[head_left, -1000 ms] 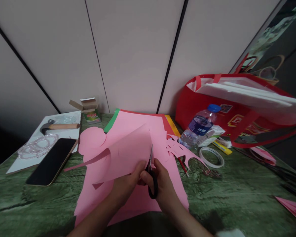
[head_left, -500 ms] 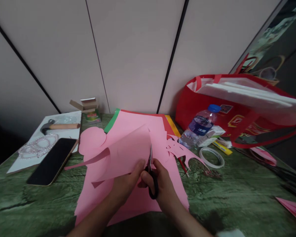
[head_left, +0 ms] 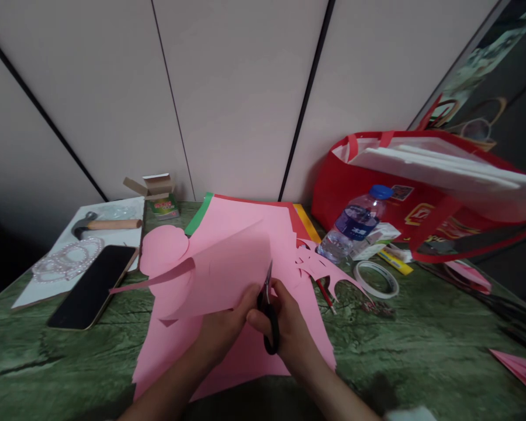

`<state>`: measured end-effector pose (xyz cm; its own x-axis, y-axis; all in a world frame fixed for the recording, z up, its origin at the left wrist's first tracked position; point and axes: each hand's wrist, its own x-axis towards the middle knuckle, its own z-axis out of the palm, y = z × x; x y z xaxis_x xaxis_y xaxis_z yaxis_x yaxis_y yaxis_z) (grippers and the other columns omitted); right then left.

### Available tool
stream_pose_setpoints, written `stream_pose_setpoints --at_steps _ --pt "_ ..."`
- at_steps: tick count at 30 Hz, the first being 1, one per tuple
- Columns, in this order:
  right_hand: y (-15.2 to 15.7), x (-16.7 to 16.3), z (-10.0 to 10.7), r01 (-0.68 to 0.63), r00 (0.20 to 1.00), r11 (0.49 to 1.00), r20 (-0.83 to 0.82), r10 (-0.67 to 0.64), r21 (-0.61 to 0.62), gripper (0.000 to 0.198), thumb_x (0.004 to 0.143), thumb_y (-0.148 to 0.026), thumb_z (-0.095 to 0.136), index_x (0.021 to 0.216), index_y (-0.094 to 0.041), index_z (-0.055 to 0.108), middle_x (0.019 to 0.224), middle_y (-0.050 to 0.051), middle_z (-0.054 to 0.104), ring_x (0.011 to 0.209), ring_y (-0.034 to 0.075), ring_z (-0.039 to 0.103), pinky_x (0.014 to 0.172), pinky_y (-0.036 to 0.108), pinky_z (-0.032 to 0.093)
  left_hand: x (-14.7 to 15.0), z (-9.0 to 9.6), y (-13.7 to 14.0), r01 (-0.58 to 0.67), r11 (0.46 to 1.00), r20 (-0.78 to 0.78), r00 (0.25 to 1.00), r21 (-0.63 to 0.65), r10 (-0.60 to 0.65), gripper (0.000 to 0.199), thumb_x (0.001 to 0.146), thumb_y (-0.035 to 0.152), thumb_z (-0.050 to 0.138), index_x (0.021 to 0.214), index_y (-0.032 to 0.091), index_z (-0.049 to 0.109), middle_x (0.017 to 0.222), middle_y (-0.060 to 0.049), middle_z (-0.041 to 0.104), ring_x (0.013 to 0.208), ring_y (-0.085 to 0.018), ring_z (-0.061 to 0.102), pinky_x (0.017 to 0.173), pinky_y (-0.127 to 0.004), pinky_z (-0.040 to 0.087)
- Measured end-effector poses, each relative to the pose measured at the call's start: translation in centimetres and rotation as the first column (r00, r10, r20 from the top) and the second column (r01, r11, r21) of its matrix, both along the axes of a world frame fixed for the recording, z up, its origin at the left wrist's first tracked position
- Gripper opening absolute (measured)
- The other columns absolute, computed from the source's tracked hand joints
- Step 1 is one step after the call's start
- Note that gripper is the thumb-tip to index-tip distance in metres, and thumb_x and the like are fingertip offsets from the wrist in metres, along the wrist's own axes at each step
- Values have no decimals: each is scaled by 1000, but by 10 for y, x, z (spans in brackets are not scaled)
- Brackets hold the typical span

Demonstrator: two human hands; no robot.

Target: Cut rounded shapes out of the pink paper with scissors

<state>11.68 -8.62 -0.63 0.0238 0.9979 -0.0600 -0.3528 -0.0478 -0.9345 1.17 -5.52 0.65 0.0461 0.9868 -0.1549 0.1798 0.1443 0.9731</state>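
My left hand (head_left: 225, 324) is closed on the lower edge of a curled sheet of pink paper (head_left: 228, 272), lifted above a stack of pink sheets (head_left: 298, 345). From its left side a narrow partly cut strip (head_left: 151, 283) sticks out. My right hand (head_left: 287, 318) grips a pair of scissors with black handles (head_left: 272, 336), its fingers in the loops. The blades point up and away at the right edge of the lifted paper. Rounded pink cut-outs (head_left: 164, 248) lie left of the paper.
At the left lie a phone (head_left: 92, 286), a bead string (head_left: 70, 260) and a hammer (head_left: 114, 224), with a small box (head_left: 162, 202) behind. Pink scraps (head_left: 322, 266), a water bottle (head_left: 353, 228), a tape roll (head_left: 376, 280) and a red bag (head_left: 333, 181) are on the right.
The lifted paper has shifted slightly, its strip end moving left and up. The scissors have tilted a little and their blades show more clearly. My hands stay in nearly the same place.
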Motion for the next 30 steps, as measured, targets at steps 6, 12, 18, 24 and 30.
stream_pose_setpoints --at_steps 6,12,18,24,30 --pt "0 1 -1 -3 1000 1000 28 3 16 48 57 -29 74 90 -22 41 63 -5 54 56 12 48 53 23 36 0 0 0 -5 1000 -27 1000 -24 4 25 65 43 62 71 19 66 77 -3 70 78 -22 63 75 -31 48" --pt "1 1 -2 3 998 1000 62 -3 8 44 59 -30 72 90 -21 42 62 -5 52 55 11 46 52 23 35 2 12 -1 69 995 -15 997 -70 -70 21 67 38 59 62 19 65 65 -3 68 70 -21 63 68 -30 50" --pt "1 0 -1 22 999 1000 38 -21 -7 44 55 -27 73 86 -21 42 61 -6 49 55 11 44 51 22 35 2 16 -2 53 998 -7 999 -29 -53 16 67 34 59 64 19 64 69 -2 69 72 -20 63 73 -30 49" --pt "1 -2 3 35 999 998 27 -34 -51 43 56 -27 72 86 -20 42 60 -6 49 51 9 41 50 21 34 2 14 -2 40 999 -5 999 16 -40 17 67 36 58 66 20 63 71 -1 69 74 -20 62 75 -30 48" --pt "0 -1 3 36 998 999 51 -33 -42 42 57 -31 71 86 -21 42 59 -6 51 50 10 45 51 23 36 3 23 -2 46 998 -11 999 -51 -47 15 66 32 58 66 18 62 72 -2 68 76 -20 62 74 -30 48"
